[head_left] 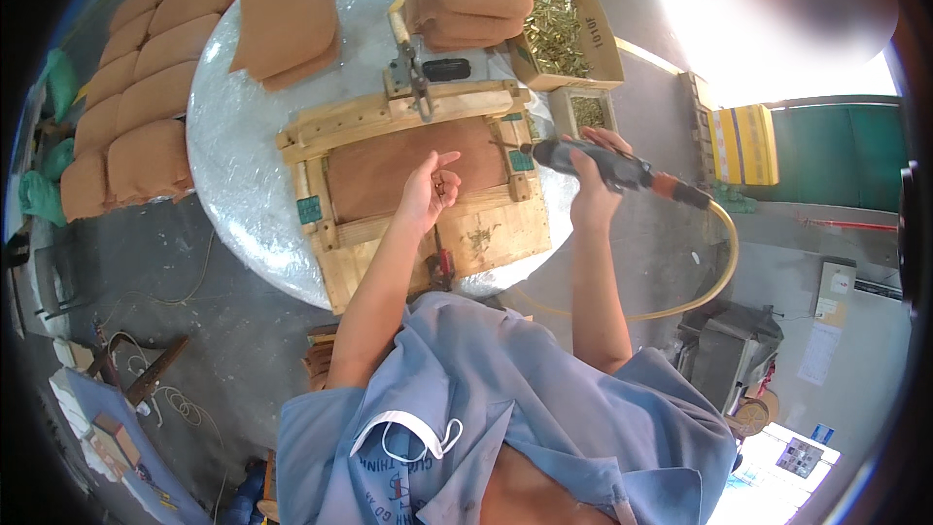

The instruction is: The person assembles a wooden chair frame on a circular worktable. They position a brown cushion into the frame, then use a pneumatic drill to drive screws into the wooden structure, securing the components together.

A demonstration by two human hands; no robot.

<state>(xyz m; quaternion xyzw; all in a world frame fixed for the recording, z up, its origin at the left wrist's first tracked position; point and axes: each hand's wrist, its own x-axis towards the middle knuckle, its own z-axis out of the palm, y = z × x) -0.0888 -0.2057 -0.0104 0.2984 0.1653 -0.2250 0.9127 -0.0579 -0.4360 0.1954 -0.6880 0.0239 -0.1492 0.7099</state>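
A wooden frame (413,185) lies on a round table (233,165) wrapped in shiny plastic, and a brown board (389,170) sits inside the frame. The left hand (428,190) hovers over the board near the frame's middle, its fingers curled around something small that cannot be made out, the forefinger pointing away from the body. The right hand (591,175) is closed around the grip of a power screwdriver (607,167) just off the frame's right edge, the tool's tip pointing toward the frame's right rail. A yellow hose (714,272) runs from the back of the tool and loops down past the table's edge. At the far side of the frame a metal clamp (413,73) with a wooden handle stands on the top rail. Beyond the frame lie stacks of brown boards (287,5), and to the frame's far right sits an open cardboard box (593,39) of small brass-coloured screws (556,34). More brown boards (136,107) are laid out left of the table.
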